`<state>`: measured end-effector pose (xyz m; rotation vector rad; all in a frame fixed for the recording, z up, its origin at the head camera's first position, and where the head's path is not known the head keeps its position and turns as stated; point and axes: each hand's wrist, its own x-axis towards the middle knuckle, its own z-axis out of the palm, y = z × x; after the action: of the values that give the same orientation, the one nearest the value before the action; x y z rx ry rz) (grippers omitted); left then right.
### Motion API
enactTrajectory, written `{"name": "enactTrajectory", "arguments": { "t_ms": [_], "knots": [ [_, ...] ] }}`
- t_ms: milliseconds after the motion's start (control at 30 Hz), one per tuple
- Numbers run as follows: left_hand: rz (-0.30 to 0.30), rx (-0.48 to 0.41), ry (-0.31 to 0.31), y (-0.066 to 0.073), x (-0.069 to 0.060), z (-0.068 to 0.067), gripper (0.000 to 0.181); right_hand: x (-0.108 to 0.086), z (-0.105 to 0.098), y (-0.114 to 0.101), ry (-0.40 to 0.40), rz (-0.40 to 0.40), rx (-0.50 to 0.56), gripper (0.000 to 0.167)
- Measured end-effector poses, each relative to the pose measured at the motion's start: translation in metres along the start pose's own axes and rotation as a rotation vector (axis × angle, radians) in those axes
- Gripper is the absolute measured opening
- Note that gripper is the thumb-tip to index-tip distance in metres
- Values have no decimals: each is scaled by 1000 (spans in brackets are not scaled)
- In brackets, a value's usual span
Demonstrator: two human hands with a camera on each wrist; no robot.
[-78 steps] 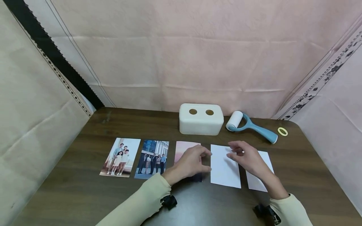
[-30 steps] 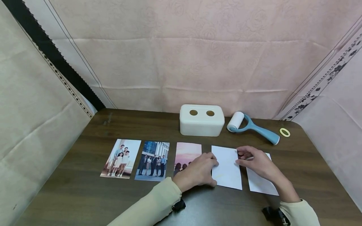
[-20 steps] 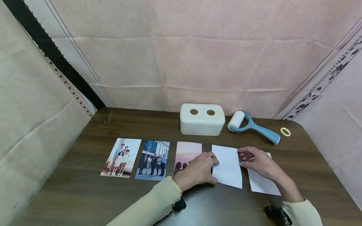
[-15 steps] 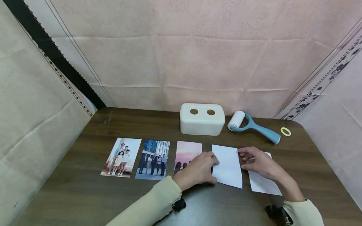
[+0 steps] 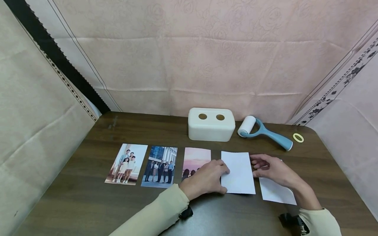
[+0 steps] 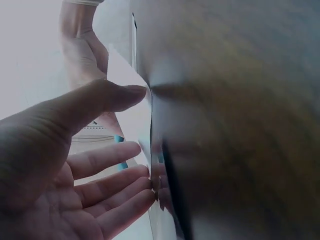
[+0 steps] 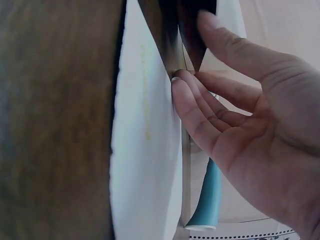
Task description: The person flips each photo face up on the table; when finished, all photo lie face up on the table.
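A photo print (image 5: 237, 173) lies white back up between my hands, its right side raised off the table. In the right wrist view its dark printed underside (image 7: 189, 32) shows. My left hand (image 5: 205, 178) touches its left edge; in the left wrist view the thumb and nearly straight fingers rest along that edge at the tabletop. The right hand (image 5: 273, 171) holds the raised right edge with thumb and forefinger. Beneath the right hand lies another white-backed sheet (image 5: 276, 191), partly hidden. A pink photo (image 5: 197, 156) is partly covered by my left hand.
Two group photos lie face up at left, a family print (image 5: 125, 164) and a blue one (image 5: 159, 167). Behind stand a white box with two holes (image 5: 211, 129) and a blue-handled lint roller (image 5: 265, 132). A yellow ring (image 5: 298, 137) lies at right on the brown table (image 5: 73, 196).
Both hands came to the edges of the middle white-backed print. Since half a second ago its right side has lifted and its curled near corner straightened. The far-right sheet shifted slightly right.
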<state>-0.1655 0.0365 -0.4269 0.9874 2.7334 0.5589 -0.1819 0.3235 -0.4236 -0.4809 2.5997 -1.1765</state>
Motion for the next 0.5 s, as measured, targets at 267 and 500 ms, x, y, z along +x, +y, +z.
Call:
{"name": "enactTrajectory", "arguments": {
  "t_ms": [267, 500],
  "knots": [
    [39, 41, 5, 1, -3, 0, 40, 0, -1, -3, -9, 11, 32, 50],
    [47, -19, 38, -4, 0, 1, 25, 1, 0, -8, -6, -35, 67, 53]
  ]
}}
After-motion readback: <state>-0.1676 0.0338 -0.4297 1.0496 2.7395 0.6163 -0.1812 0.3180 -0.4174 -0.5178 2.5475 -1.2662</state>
